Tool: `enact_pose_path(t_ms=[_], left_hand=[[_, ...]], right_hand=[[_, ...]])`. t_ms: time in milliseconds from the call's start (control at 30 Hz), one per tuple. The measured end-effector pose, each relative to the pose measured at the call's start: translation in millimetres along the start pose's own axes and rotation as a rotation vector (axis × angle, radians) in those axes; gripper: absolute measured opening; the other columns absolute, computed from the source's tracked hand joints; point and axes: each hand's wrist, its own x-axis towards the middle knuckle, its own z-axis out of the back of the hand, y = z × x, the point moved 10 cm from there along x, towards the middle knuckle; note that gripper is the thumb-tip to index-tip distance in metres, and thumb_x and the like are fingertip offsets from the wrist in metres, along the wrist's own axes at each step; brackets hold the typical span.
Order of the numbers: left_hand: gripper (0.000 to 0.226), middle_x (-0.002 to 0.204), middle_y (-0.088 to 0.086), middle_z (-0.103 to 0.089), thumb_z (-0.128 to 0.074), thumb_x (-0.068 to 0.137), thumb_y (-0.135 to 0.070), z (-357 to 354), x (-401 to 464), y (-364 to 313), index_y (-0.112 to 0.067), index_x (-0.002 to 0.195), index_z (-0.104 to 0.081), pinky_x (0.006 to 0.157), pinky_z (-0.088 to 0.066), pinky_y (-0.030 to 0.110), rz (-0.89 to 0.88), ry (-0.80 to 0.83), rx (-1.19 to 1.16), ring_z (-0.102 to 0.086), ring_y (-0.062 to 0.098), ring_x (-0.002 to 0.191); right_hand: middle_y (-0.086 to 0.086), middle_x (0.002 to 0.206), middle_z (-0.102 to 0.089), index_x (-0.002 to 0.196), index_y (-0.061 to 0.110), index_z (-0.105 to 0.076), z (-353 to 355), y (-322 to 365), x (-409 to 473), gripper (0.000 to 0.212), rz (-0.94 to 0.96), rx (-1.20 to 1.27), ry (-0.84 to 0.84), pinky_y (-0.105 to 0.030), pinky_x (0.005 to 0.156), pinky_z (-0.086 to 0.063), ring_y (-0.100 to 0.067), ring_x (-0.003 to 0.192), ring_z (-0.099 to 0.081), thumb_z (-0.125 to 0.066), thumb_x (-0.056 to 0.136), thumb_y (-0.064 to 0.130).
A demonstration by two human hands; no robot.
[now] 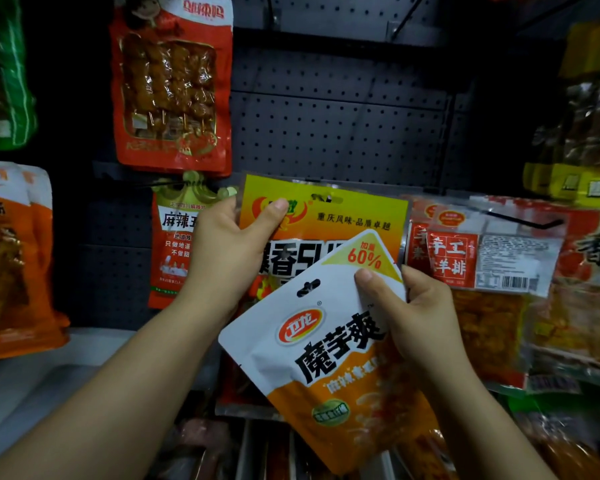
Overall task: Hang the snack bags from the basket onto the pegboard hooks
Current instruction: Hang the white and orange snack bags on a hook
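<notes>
My left hand [227, 249] grips the upper left corner of a yellow-orange snack bag [340, 216], held upright in front of the dark pegboard [326, 133]. My right hand [416, 313] pinches the top right corner of a white and orange snack bag [326, 358], tilted and overlapping the front of the yellow-orange one. Each bag has a hang slot near its top edge. A bare black hook [520, 220] juts out just to the right of both bags. The basket is not visible.
Red skewer bags [172, 88] hang upper left, with a red and white bag [174, 244] below them, partly behind my left hand. Orange bags [11, 265] hang far left; red packets [482, 271] and yellow ones [586, 133] hang on the right. More packets lie below.
</notes>
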Motion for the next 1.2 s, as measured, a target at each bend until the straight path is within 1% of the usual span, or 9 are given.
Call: enact_pose_path(t_ms=[233, 367, 500, 633, 700, 833, 900, 1033, 1200], left_hand=[[0.010, 0.070, -0.023, -0.070, -0.064, 0.088, -0.023, -6.6, 2.4, 14.4, -0.026, 0.079, -0.067, 0.063, -0.050, 0.010, -0.005, 0.050, 0.091, -0.067, -0.004, 0.071], [0.008, 0.079, -0.015, -0.073, -0.066, 0.087, -0.023, -10.4, 9.0, 29.2, -0.027, 0.081, -0.068, 0.074, -0.055, 0.027, 0.030, 0.064, 0.112, -0.070, 0.006, 0.079], [0.009, 0.079, -0.014, -0.073, -0.068, 0.085, -0.020, -17.3, 22.9, 40.1, -0.028, 0.080, -0.067, 0.077, -0.055, 0.030, 0.036, 0.106, 0.203, -0.069, 0.005, 0.079], [0.003, 0.086, 0.000, -0.072, -0.069, 0.085, -0.021, -22.1, 38.1, 52.6, -0.022, 0.087, -0.067, 0.078, -0.055, 0.036, 0.055, 0.086, 0.294, -0.069, 0.018, 0.083], [0.003, 0.087, 0.001, -0.072, -0.069, 0.085, -0.023, -24.4, 45.4, 57.7, -0.021, 0.087, -0.067, 0.077, -0.055, 0.036, 0.057, 0.076, 0.324, -0.068, 0.019, 0.084], [0.011, 0.085, 0.006, -0.072, -0.069, 0.084, -0.027, -26.7, 56.3, 69.9, -0.017, 0.088, -0.069, 0.073, -0.054, 0.038, 0.056, 0.058, 0.390, -0.067, 0.024, 0.080], [0.018, 0.083, 0.009, -0.072, -0.069, 0.083, -0.030, -28.0, 60.6, 74.7, -0.014, 0.090, -0.070, 0.069, -0.052, 0.036, 0.050, 0.050, 0.429, -0.066, 0.026, 0.078], [0.013, 0.085, 0.010, -0.073, -0.070, 0.083, -0.030, -29.6, 67.7, 86.4, -0.017, 0.084, -0.069, 0.073, -0.054, 0.039, 0.088, 0.039, 0.397, -0.067, 0.026, 0.079], [0.018, 0.088, 0.009, -0.073, -0.073, 0.081, -0.025, -29.0, 66.9, 98.1, -0.010, 0.091, -0.070, 0.079, -0.055, 0.046, 0.145, 0.012, 0.307, -0.068, 0.027, 0.083]], right_hand=[[-0.004, 0.077, -0.076, 0.078, 0.016, -0.074, 5.3, -24.4, 3.5, 0.017, -0.083, -0.050, -0.032, -0.040, 0.061, -0.060, -0.023, 0.070, -0.073, -0.069, 0.081, 0.031], [0.000, 0.076, -0.076, 0.078, 0.017, -0.073, 5.9, -32.2, 12.0, 0.014, -0.072, -0.098, -0.046, -0.032, 0.056, -0.060, -0.019, 0.069, -0.073, -0.068, 0.085, 0.028], [-0.001, 0.071, -0.074, 0.078, 0.013, -0.072, 10.4, -43.5, 28.5, 0.019, -0.108, -0.163, -0.092, -0.028, 0.050, -0.054, -0.014, 0.064, -0.071, -0.067, 0.087, 0.029], [-0.019, 0.082, -0.073, 0.084, 0.005, -0.071, 7.6, -58.0, 45.1, 0.025, -0.159, -0.203, -0.132, -0.051, 0.071, -0.056, -0.039, 0.081, -0.069, -0.066, 0.088, 0.029], [-0.016, 0.080, -0.073, 0.083, 0.006, -0.071, 6.2, -64.6, 52.1, 0.025, -0.180, -0.210, -0.151, -0.048, 0.071, -0.057, -0.035, 0.079, -0.070, -0.066, 0.088, 0.030], [0.005, 0.065, -0.067, 0.075, 0.017, -0.070, 5.8, -75.3, 63.7, 0.020, -0.203, -0.234, -0.167, -0.025, 0.055, -0.047, -0.008, 0.058, -0.060, -0.067, 0.088, 0.032], [0.003, 0.068, -0.069, 0.076, 0.018, -0.070, 6.0, -79.5, 68.2, 0.019, -0.211, -0.243, -0.172, -0.028, 0.057, -0.051, -0.010, 0.062, -0.064, -0.067, 0.088, 0.032], [-0.006, 0.085, -0.075, 0.090, 0.014, -0.073, 4.3, -86.5, 75.8, 0.020, -0.234, -0.256, -0.184, -0.046, 0.078, -0.058, -0.023, 0.081, -0.071, -0.066, 0.088, 0.033], [-0.005, 0.086, -0.074, 0.095, 0.014, -0.073, 5.6, -95.1, 79.9, 0.021, -0.251, -0.255, -0.203, -0.047, 0.080, -0.058, -0.023, 0.082, -0.071, -0.066, 0.089, 0.033]])
